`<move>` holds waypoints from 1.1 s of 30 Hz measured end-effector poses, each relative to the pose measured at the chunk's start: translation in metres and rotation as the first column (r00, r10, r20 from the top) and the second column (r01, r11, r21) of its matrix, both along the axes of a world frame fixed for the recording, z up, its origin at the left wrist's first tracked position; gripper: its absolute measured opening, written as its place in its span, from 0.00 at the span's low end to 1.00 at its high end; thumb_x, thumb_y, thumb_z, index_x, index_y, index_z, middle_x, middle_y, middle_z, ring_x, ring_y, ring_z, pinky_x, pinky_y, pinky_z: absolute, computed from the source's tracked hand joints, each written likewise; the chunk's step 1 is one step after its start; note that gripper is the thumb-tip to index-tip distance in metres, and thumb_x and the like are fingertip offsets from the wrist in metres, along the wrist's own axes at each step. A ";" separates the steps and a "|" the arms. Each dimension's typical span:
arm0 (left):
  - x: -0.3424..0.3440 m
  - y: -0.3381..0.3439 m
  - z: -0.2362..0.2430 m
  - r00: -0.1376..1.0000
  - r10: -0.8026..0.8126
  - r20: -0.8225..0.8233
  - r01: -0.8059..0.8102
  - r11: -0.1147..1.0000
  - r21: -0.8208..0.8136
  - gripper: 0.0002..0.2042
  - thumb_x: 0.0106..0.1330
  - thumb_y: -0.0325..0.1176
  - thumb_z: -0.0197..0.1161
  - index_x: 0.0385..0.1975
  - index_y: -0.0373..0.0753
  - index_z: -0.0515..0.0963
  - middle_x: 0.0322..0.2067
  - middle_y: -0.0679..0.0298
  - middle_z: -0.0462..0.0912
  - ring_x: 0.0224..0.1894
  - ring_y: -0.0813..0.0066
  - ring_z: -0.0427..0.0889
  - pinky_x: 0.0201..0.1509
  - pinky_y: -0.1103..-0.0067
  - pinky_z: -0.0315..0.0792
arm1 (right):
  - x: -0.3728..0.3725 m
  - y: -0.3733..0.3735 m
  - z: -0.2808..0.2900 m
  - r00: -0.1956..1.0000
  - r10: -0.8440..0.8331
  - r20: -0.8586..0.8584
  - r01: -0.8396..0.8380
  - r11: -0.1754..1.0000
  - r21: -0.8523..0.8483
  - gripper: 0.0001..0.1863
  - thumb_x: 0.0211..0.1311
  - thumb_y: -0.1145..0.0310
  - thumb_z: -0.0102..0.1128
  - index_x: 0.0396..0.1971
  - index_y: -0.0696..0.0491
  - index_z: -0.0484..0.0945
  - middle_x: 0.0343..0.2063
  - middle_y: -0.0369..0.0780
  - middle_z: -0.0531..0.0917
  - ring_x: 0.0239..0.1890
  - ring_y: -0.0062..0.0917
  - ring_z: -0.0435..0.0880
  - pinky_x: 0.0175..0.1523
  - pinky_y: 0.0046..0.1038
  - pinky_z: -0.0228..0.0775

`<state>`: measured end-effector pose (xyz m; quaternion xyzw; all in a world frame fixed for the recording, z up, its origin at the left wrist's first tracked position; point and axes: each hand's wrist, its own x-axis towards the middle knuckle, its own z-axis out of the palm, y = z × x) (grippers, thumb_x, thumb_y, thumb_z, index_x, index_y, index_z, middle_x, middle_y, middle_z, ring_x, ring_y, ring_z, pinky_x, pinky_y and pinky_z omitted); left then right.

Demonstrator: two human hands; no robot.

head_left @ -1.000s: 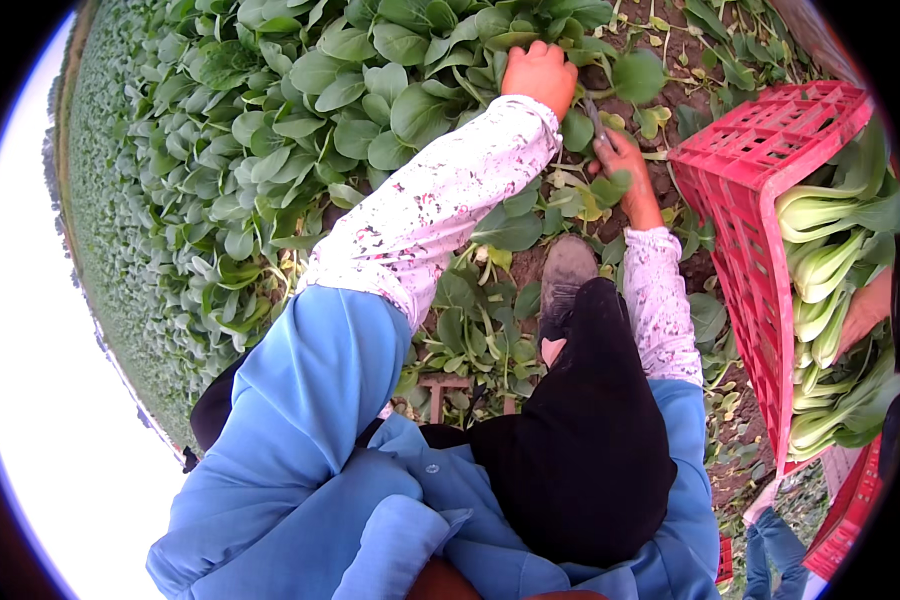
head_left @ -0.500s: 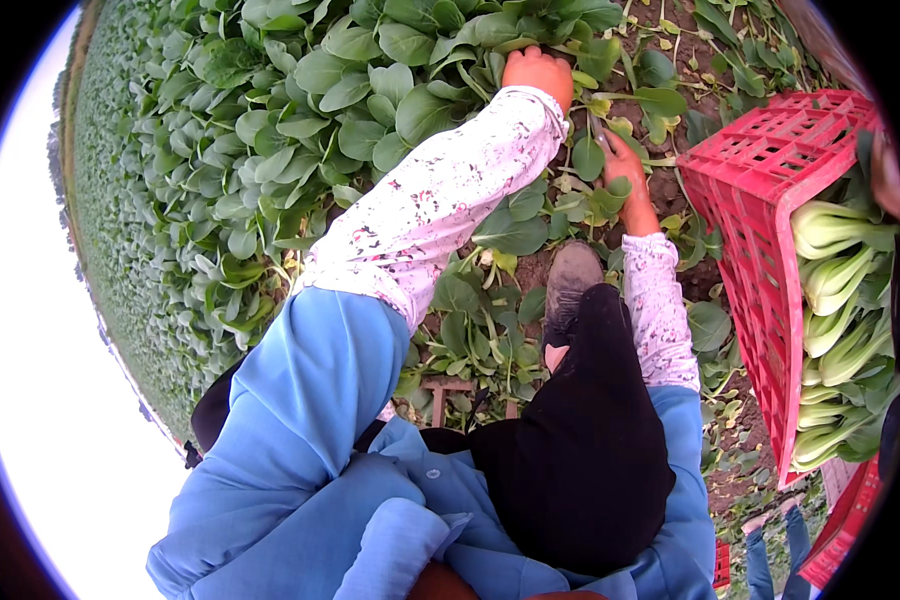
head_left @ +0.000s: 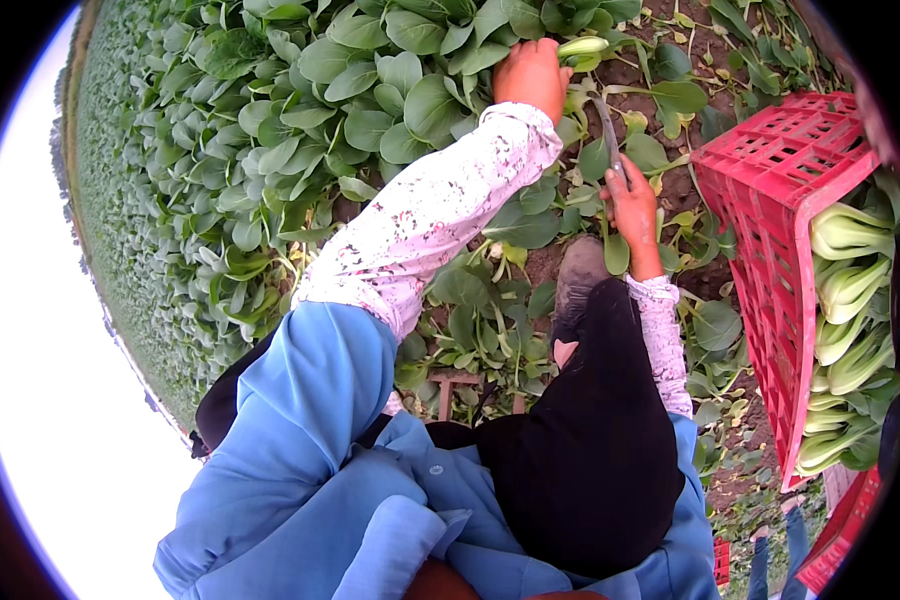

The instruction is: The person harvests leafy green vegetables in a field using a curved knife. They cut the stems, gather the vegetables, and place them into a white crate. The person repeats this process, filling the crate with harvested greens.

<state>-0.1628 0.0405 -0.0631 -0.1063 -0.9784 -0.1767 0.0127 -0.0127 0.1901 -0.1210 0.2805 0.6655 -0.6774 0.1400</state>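
Pale green at its base, a plant (head_left: 584, 46) lies at the edge of the crop (head_left: 390, 95), the left hand (head_left: 530, 80) with its fingers curled round it. The right hand (head_left: 635, 212) has its fingers closed on the handle of a knife (head_left: 609, 135), whose curved blade reaches up toward the left hand. At right, a red crate (head_left: 806, 300) contains stacked heads (head_left: 850, 292), pale bases toward the left. A shoe (head_left: 581, 274) is planted below the right hand.
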 end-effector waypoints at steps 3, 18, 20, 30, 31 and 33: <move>0.006 -0.004 0.010 0.993 -0.108 0.040 0.112 0.986 -0.127 0.23 0.52 0.44 0.69 0.44 0.39 0.74 0.40 0.58 0.79 0.49 0.59 0.73 0.54 0.67 0.67 | -0.010 0.001 0.009 0.987 0.149 0.065 -0.148 0.989 -0.022 0.23 0.64 0.65 0.55 0.59 0.53 0.69 0.19 0.35 0.76 0.13 0.15 0.68 0.18 0.20 0.61; 0.021 -0.026 -0.002 0.973 -0.200 0.116 0.227 0.920 -0.320 0.23 0.46 0.41 0.72 0.39 0.39 0.72 0.31 0.60 0.82 0.42 0.59 0.78 0.49 0.67 0.69 | -0.008 -0.003 0.015 0.953 0.290 0.085 -0.299 0.945 0.134 0.23 0.62 0.67 0.56 0.56 0.57 0.70 0.22 0.35 0.76 0.20 0.18 0.72 0.28 0.24 0.68; 0.031 -0.038 0.007 0.961 -0.267 -0.077 0.259 0.961 -0.099 0.23 0.46 0.40 0.72 0.40 0.38 0.72 0.33 0.59 0.80 0.40 0.58 0.77 0.48 0.66 0.69 | 0.013 -0.007 0.010 0.985 0.167 -0.032 -0.159 0.972 0.174 0.22 0.63 0.67 0.56 0.57 0.57 0.70 0.23 0.35 0.76 0.20 0.17 0.72 0.27 0.22 0.67; 0.141 -0.047 0.093 0.941 -0.336 -0.026 0.331 0.907 0.262 0.28 0.47 0.39 0.72 0.47 0.38 0.69 0.34 0.55 0.78 0.37 0.53 0.78 0.42 0.66 0.72 | 0.042 -0.003 0.105 0.948 -0.183 -0.262 -0.009 0.804 -0.595 0.30 0.64 0.66 0.53 0.64 0.56 0.58 0.45 0.39 0.76 0.26 0.14 0.73 0.21 0.13 0.61; 0.147 -0.050 0.096 0.956 -0.293 -0.003 0.283 0.919 0.275 0.28 0.48 0.40 0.72 0.47 0.37 0.69 0.33 0.55 0.79 0.36 0.53 0.78 0.40 0.66 0.73 | 0.046 -0.001 0.106 0.958 -0.094 -0.269 -0.077 0.823 -0.562 0.31 0.63 0.67 0.54 0.64 0.56 0.57 0.45 0.39 0.76 0.27 0.14 0.74 0.21 0.13 0.61; 0.157 -0.057 0.098 0.968 -0.246 0.041 0.227 0.938 0.262 0.28 0.49 0.40 0.72 0.47 0.37 0.68 0.31 0.55 0.79 0.34 0.53 0.79 0.37 0.67 0.73 | 0.054 -0.004 0.108 0.979 -0.054 -0.195 -0.073 0.804 -0.590 0.31 0.60 0.73 0.56 0.63 0.56 0.59 0.42 0.38 0.77 0.23 0.13 0.72 0.20 0.14 0.60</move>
